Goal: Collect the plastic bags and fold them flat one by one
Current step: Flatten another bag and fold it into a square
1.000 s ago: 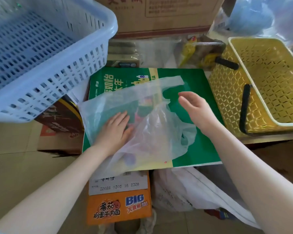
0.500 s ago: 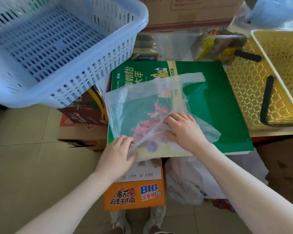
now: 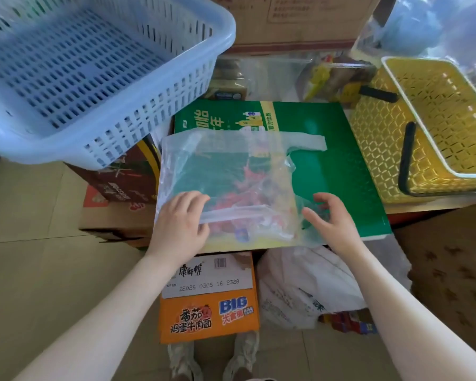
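- Two baskets flank the work spot: a pale blue slotted basket (image 3: 94, 78) propped on cartons to the left, and a yellow lattice basket (image 3: 434, 127) with black handles to the right. Both look empty, and either may be meant for the folded bags, though that is a guess.
- A flat green carton (image 3: 341, 174) between them serves as the folding surface. Its printing is Chinese, too skewed to read with confidence.
- The clear plastic bag (image 3: 226, 171) lies spread on that carton, one handle strap stretched toward the far right, its near edge already turned up into a narrow fold.
- The orange box (image 3: 209, 314) beneath the green carton's near edge reads "BIG", with Chinese lettering under it; its white label shows "Z2026 0305 16 2328".
- A crumpled white bag (image 3: 300, 287) waits on the floor just beside that box, likely one still to be collected.
- The left hand (image 3: 180, 224) pinches the fold's left end, fingers curled over it, probably to keep the crease from springing back.
- The right hand (image 3: 327, 218) hovers at the bag's right edge, fingers loosely spread and gripping nothing visible.
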The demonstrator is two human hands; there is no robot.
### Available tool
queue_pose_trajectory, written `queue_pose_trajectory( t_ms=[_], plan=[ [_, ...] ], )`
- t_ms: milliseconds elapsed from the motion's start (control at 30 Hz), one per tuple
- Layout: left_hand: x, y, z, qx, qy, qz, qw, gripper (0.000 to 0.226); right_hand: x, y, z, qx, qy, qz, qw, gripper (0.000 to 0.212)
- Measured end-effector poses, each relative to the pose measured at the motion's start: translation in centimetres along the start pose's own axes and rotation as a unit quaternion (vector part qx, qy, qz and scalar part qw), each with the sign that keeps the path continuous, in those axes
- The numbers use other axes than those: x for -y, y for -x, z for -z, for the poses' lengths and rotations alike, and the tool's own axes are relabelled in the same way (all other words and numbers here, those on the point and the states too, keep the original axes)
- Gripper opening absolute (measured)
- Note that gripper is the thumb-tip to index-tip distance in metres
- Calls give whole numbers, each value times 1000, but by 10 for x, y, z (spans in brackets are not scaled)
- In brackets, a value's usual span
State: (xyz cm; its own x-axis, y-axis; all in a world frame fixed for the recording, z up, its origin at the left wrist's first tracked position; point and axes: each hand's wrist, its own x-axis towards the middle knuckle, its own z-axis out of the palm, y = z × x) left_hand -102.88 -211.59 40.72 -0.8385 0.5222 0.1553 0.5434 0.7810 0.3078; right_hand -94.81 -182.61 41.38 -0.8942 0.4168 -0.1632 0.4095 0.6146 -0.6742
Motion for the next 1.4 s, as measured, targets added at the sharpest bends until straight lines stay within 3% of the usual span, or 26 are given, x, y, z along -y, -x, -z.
queue_pose_trajectory(
  t_ms=[133,300,500,633,733,800,900,967,1033,1100,1167,1267,1400],
  plan=[
    [-28,-18,-16,-8,26,-80,996,37,-15,10,10,61,73,51,994,49],
    [-22,-21,-27,-21,47,-129,990,14,-25,1,34,-105,136,-4,985,22],
    [-23,-29,-34,-70,48,-120,989,12,-32,-13,50,-118,144,-90,978,30],
    [-28,-12,-36,-5,11,-115,993,41,-47,-17,51,-82,145,-106,980,40],
    [-17,5,-36,-12,-4,-63,998,48,-52,-18,54,-50,195,-112,973,52],
    [-11,14,-38,-25,-10,-56,998,49,-46,-18,51,-63,265,-74,959,60],
    [-11,18,-40,-22,-6,-68,997,47,-20,-10,31,-68,355,134,923,71],
    [-15,16,-41,-7,37,-52,998,55,-1,-2,5,-66,361,284,886,62],
    [-19,13,-41,3,72,-37,997,65,15,3,-23,-79,357,367,855,45],
    [-15,10,-41,6,91,-38,995,65,28,3,-40,-94,366,403,834,25],
    [-7,10,-40,27,98,-59,993,59,30,-1,-45,-94,387,417,817,17],
    [8,19,-38,76,44,-127,988,53,9,1,-39,-48,391,440,807,20],
    [22,32,-37,104,-11,-158,982,46,-11,11,-28,-21,406,430,806,27]
  ],
)
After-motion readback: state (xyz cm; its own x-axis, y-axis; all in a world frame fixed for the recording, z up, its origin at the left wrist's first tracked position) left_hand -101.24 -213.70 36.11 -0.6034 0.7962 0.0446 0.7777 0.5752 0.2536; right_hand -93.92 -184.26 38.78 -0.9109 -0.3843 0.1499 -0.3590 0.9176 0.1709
